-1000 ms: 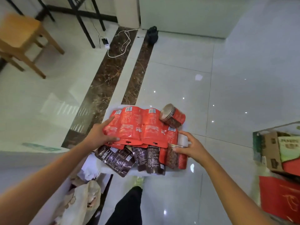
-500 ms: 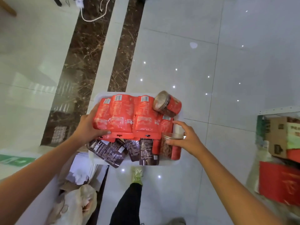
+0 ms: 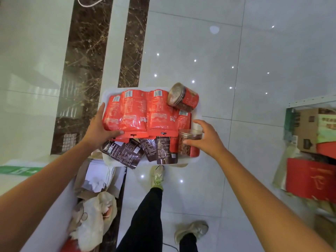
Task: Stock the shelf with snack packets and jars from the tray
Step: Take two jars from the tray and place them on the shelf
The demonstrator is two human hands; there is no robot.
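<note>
I carry a white tray [image 3: 109, 91] above the floor. Several red snack packets [image 3: 141, 113] lie across it, with several dark brown packets [image 3: 163, 150] at the near edge. One clear jar with a red label [image 3: 183, 97] lies on its side at the far right corner. A second jar [image 3: 189, 142] stands upright at the near right. My left hand [image 3: 98, 130] grips the tray's left edge, thumb pressed on a red packet. My right hand [image 3: 207, 139] holds the tray's right side, thumb and fingers curled around the upright jar. The shelf [image 3: 291, 104] shows at the right edge.
Cardboard boxes [image 3: 309, 128] and a red box [image 3: 309, 179] fill the shelf on the right. To my left a white counter edge [image 3: 45, 206] and a heap of papers and bags [image 3: 96, 206] sit low. My feet stand on glossy white tiles [image 3: 218, 51].
The view has tilted down and turned; the chair and cable left the frame. The tray stays in both hands, and the shelf at the right has come closer.
</note>
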